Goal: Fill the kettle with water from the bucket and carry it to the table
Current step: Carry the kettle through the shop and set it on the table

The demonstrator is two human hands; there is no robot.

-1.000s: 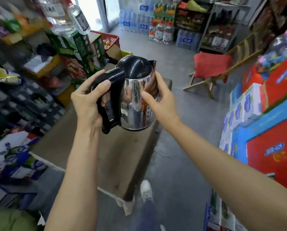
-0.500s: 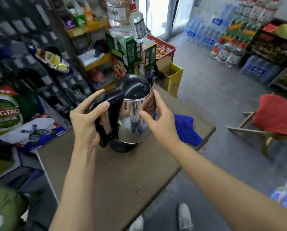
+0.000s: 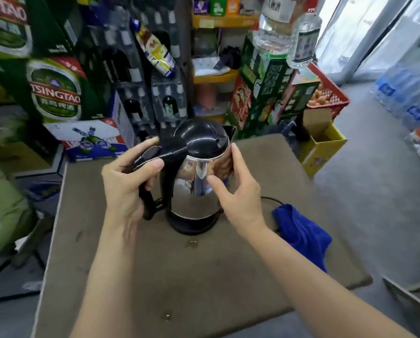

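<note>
A steel kettle (image 3: 195, 191) with a black lid and black handle stands upright on its black base (image 3: 193, 224) in the middle of the brown table (image 3: 179, 276). My left hand (image 3: 128, 189) is wrapped around the handle. My right hand (image 3: 238, 193) rests against the kettle's right side, fingers spread along the steel wall. The lid is closed. No bucket is in view.
A blue cloth (image 3: 301, 234) lies on the table's right part, with a black cord (image 3: 270, 198) running to the base. Beer cartons (image 3: 55, 91) and bottle crates stand behind the table. A yellow box (image 3: 323, 145) and a red egg crate (image 3: 326, 93) sit at the right.
The kettle has come down from the air onto its base on the table. Both hands stayed on it, and the view has swung left toward the table.
</note>
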